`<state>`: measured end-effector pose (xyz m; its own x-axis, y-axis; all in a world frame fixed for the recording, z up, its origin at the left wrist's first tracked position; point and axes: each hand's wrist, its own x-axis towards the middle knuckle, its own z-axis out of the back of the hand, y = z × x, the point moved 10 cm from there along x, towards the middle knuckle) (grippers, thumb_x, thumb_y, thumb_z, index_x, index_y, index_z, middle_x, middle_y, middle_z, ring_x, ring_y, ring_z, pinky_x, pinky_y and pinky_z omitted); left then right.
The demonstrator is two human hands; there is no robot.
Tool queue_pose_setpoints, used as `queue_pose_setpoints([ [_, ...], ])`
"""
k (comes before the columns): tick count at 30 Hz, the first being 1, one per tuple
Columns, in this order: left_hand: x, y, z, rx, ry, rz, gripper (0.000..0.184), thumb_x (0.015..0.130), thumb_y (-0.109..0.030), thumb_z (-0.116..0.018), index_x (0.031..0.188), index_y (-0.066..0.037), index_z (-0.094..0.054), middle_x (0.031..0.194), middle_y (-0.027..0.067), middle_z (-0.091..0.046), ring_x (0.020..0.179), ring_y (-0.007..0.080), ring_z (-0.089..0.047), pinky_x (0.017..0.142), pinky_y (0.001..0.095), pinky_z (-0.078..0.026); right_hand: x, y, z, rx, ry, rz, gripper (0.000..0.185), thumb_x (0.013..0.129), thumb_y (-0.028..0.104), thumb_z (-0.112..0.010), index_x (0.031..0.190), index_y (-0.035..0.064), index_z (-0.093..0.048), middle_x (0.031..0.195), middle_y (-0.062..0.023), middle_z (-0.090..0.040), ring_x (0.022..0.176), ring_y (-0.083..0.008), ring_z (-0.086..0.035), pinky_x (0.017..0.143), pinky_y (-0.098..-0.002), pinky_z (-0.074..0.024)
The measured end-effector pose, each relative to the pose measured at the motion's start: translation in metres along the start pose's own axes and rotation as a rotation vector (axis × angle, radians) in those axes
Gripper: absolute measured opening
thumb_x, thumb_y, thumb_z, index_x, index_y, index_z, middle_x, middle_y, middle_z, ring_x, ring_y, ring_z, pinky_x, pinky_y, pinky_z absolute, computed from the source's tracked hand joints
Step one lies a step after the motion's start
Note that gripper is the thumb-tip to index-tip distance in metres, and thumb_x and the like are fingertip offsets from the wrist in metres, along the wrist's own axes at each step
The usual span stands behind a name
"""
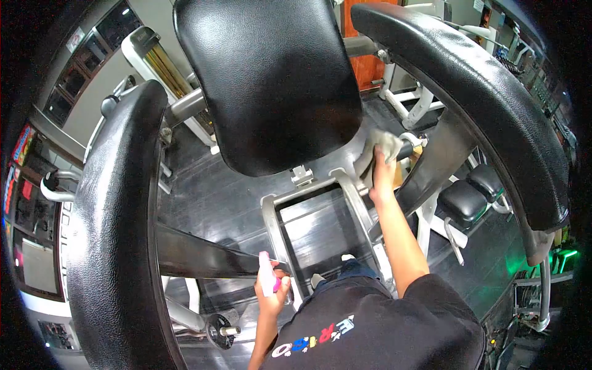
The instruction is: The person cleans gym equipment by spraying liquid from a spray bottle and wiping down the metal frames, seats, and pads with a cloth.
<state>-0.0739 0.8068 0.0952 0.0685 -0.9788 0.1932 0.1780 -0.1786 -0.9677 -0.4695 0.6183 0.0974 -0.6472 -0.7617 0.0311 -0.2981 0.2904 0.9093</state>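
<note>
At the lower middle, my left hand (272, 300) is closed around a pink-and-white spray bottle (267, 274), beside the dark left support of the exercise machine. My right hand (383, 176) reaches forward with a crumpled pale cloth (387, 143) in its fingers, next to the machine's right side frame. Whether the cloth touches the frame I cannot tell. Ahead of me is the machine's black padded backrest (277, 80). A long black arm pad (114, 234) runs along the left, and another black arm pad (481, 86) curves along the right.
A silver metal frame (279, 237) surrounds the step where my feet are. A weight plate (221, 330) on a peg is at lower left. Black padded seats (464, 202) of another machine stand to the right. Windows (83, 68) line the left wall.
</note>
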Motion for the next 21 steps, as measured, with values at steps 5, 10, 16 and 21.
queue_pose_setpoints([
  [5, 0.002, 0.001, -0.001, 0.026, -0.038, 0.023, 0.072, 0.083, -0.036, -0.072, 0.135, 0.006, -0.044, 0.082, 0.0049, -0.064, 0.073, 0.0133, -0.06, 0.076, 0.0294, -0.049, 0.012, 0.064, -0.055, -0.322, -0.007, 0.545, 0.041, 0.089, 0.006, -0.061, 0.128, -0.0006, -0.05, 0.122, -0.0173, -0.056, 0.11, -0.0273, -0.055, 0.095, -0.034, -0.0422],
  [10, -0.001, 0.014, -0.002, 0.045, -0.015, 0.059, 0.077, 0.082, -0.04, -0.073, 0.137, 0.006, -0.043, 0.08, 0.0047, -0.063, 0.071, 0.0115, -0.059, 0.072, 0.0277, -0.048, -0.056, -0.033, -0.086, -0.636, 0.187, 0.625, 0.049, 0.074, -0.001, -0.055, 0.123, -0.0015, -0.051, 0.125, -0.0255, -0.049, 0.118, -0.0458, -0.045, 0.1, -0.0535, -0.0365],
  [16, 0.001, 0.003, -0.005, 0.032, -0.015, 0.103, 0.059, 0.082, -0.029, -0.072, 0.125, 0.004, -0.05, 0.077, 0.0039, -0.063, 0.067, 0.0102, -0.058, 0.065, 0.0252, -0.047, -0.118, -0.114, -0.087, -0.592, 0.496, 0.315, 0.043, 0.074, -0.003, -0.049, 0.115, 0.0017, -0.058, 0.108, -0.0212, -0.063, 0.104, -0.0398, -0.06, 0.09, -0.0418, -0.0477],
  [21, -0.008, 0.002, 0.013, 0.011, -0.073, 0.124, 0.05, 0.08, -0.017, -0.072, 0.122, 0.003, -0.052, 0.077, 0.0042, -0.063, 0.068, 0.0094, -0.059, 0.064, 0.0256, -0.048, -0.07, -0.028, -0.06, -0.268, 0.393, 0.207, 0.035, 0.082, 0.005, -0.058, 0.117, -0.0007, -0.055, 0.109, -0.0115, -0.063, 0.097, -0.0216, -0.062, 0.09, -0.0365, -0.0502],
])
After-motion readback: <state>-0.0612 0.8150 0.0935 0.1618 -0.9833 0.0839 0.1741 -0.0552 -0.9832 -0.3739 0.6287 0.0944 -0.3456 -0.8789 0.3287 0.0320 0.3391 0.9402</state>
